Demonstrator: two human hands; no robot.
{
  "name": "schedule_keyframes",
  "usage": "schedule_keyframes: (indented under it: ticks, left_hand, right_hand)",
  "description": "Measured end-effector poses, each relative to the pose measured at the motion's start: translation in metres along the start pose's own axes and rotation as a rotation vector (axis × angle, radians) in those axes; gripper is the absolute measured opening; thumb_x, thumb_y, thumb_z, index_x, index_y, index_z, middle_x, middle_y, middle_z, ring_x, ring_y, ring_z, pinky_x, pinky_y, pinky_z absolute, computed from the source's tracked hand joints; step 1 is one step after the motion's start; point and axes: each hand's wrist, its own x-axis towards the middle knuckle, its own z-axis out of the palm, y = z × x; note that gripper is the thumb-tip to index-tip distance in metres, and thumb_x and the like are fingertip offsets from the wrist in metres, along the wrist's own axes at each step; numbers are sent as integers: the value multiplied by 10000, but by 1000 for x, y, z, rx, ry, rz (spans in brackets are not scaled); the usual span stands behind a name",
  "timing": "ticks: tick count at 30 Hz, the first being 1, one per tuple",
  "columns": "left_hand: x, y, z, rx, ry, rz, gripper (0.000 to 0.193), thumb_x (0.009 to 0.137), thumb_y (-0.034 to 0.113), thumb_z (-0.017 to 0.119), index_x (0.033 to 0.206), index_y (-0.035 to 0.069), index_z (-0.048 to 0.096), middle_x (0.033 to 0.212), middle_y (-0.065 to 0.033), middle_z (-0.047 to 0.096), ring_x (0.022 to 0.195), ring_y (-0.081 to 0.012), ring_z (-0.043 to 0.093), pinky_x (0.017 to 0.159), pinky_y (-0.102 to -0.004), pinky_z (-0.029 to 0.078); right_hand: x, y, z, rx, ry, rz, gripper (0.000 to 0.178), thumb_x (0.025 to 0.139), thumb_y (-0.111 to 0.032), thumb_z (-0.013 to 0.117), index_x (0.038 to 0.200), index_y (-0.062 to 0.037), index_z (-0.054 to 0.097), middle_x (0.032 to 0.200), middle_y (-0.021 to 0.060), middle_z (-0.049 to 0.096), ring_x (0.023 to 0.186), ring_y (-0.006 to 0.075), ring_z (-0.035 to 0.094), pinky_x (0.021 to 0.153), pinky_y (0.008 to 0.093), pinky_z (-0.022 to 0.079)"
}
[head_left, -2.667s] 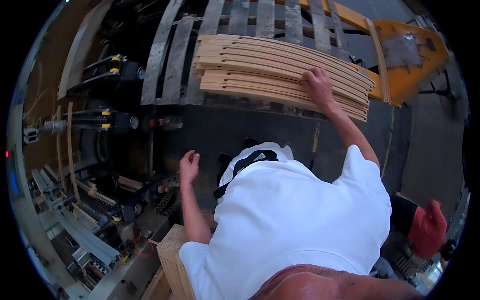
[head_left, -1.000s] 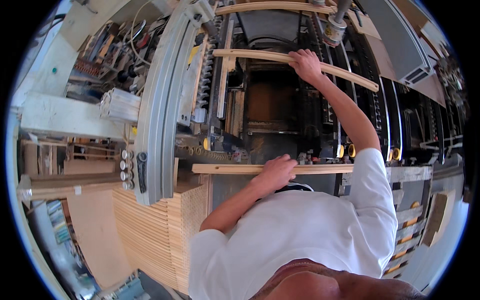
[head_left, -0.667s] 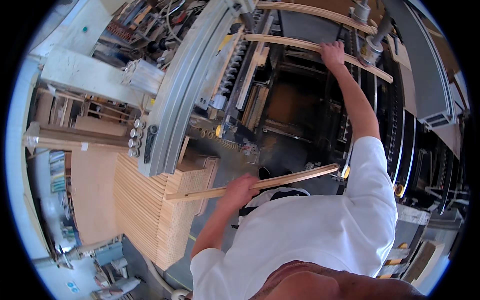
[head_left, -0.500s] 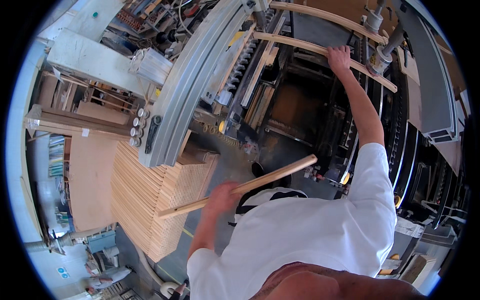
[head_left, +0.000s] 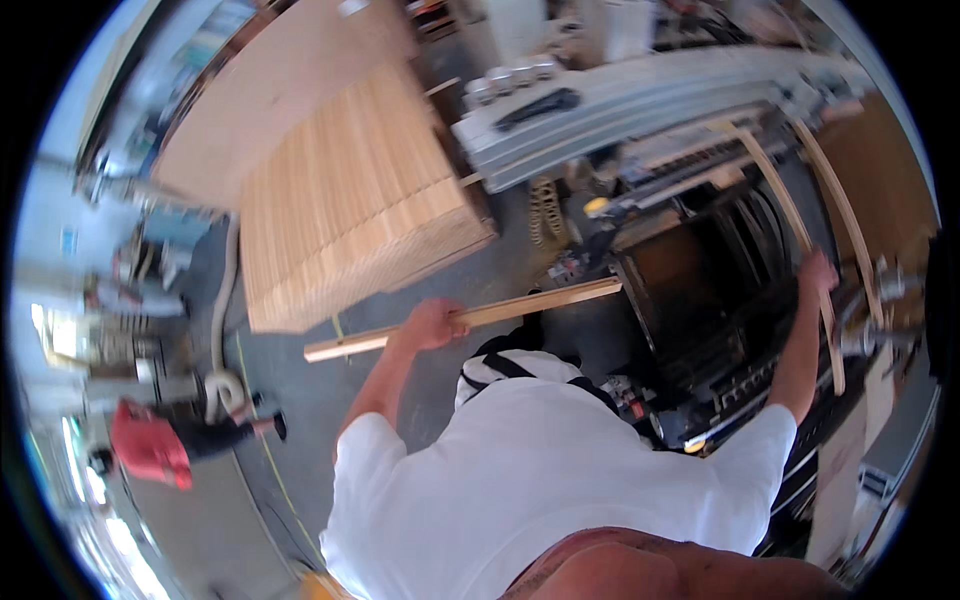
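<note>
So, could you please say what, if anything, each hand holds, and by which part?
The left hand holds a wooden strip near its middle; the right hand is on another strip near midway, grip unclear.

Right hand (head_left: 818,272) was blurred; grip could not be read. Left hand (head_left: 433,323) hid section of wooden strip (head_left: 540,303). Grey housing (head_left: 905,440) was cut off at right rim.

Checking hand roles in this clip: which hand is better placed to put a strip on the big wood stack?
Likely the left: the left hand holds a strip near the stack. The right hand is on a second strip over the machine, farther from the stack.
</note>
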Motion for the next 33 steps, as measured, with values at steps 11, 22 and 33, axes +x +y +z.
schedule_keyframes:
  ticks: [11,22,33]
  left_hand:
    - [-106,-127,-91,-496,286,-259,376,829,204,757,1130,-7,678,915,-80,705,830,-143,639,763,-297,503]
    - [-36,-422,-251,-405,888,-380,298,820,214,672,994,-26,698,800,-92,669,733,-169,619,694,-317,484]
    - [111,-503,-319,-262,822,-625,471,815,317,606,1098,-52,679,1115,-278,662,1084,-364,642,919,-418,518]
  right_hand:
    - [-2,-48,-40,413,210,126,550,937,-478,538,1368,-137,536,1322,175,575,1207,344,551,990,494,436]
    - [-265,-333,-124,1518,21,-200,259,948,-122,638,1138,54,643,1026,83,681,927,154,635,839,289,525]
    - [-479,-394,-149,1106,-347,-207,248,855,-101,706,1070,20,680,892,108,702,756,153,633,737,281,512]
